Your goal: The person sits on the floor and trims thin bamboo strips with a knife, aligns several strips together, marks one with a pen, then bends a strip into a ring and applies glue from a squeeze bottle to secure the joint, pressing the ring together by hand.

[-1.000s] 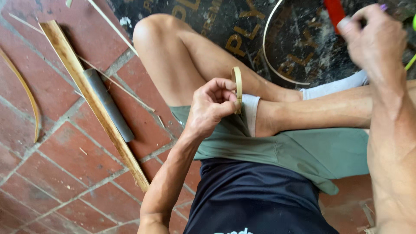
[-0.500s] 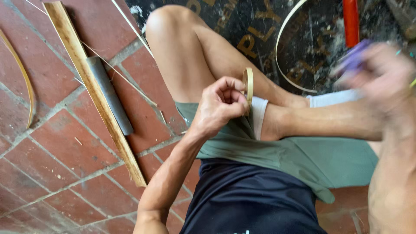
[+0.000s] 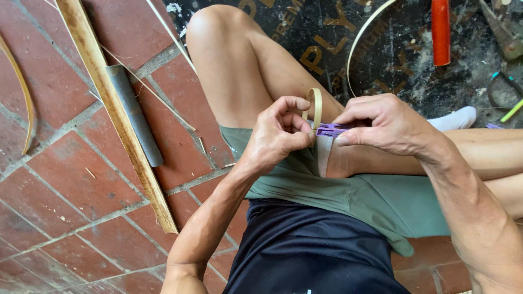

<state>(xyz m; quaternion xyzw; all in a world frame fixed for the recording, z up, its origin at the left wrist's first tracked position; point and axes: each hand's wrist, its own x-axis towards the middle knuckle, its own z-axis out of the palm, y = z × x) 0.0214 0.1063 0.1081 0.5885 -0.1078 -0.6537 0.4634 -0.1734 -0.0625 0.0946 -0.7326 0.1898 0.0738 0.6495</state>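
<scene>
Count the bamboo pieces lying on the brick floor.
2 thick ones: a long split slat beside the grey tube, a curved strip at far left. Thin slivers lie there too.

I take the small looped bamboo strip (image 3: pixel 314 106) as my landmark. My left hand (image 3: pixel 278 133) sits just left of it, fingers (image 3: pixel 298 103) touching it; my right hand (image 3: pixel 384 122) sits just right, pinching a small purple plastic clip (image 3: pixel 331 129) that lies against the loop's lower right. Far left of the loop, on the red brick floor (image 3: pixel 65 179), a long split bamboo slat (image 3: pixel 117 117) lies beside a grey metal tube (image 3: pixel 135 114). Beyond the loop, up right, a red cylindrical handle (image 3: pixel 441 32) rests on a dark printed mat (image 3: pixel 327 32).
</scene>
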